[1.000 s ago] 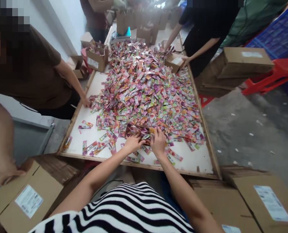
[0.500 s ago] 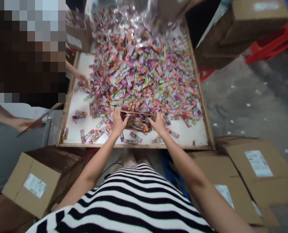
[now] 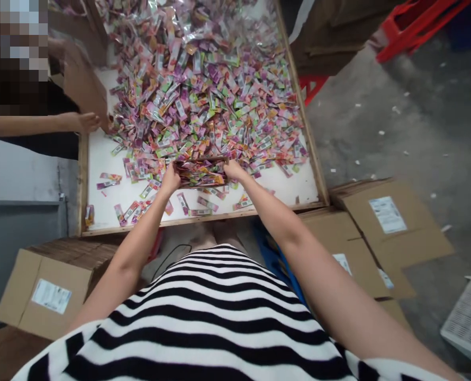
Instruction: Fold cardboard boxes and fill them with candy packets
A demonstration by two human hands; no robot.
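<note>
Between my two hands is an open cardboard box (image 3: pixel 199 187) filled with small colourful wrapped packets (image 3: pixel 204 173). My left hand (image 3: pixel 171 177) is closed on the box's left end. On the right end, my right hand (image 3: pixel 234 170) grips the box wall, fingers curled over it. Just beyond the box rises a big heap of the same packets (image 3: pixel 204 95), in pink, purple, green and orange wrappers. Several loose packets (image 3: pixel 207 203) lie on the white tabletop close to the near edge.
A wooden rim (image 3: pixel 235 212) borders the white table (image 3: pixel 104 211). At the left, a co-worker's hand (image 3: pixel 88 122) is beside a tilted cardboard box (image 3: pixel 82 79). Flattened cartons are stacked at lower left (image 3: pixel 53 288) and right (image 3: pixel 390 222). A red stool (image 3: pixel 414 29) stands at upper right.
My fingers have gone from lying over the box's far edge to gripping its ends, and its opening shows more of the packets. The co-worker's cardboard has swung up to the table's left edge. My view has shifted.
</note>
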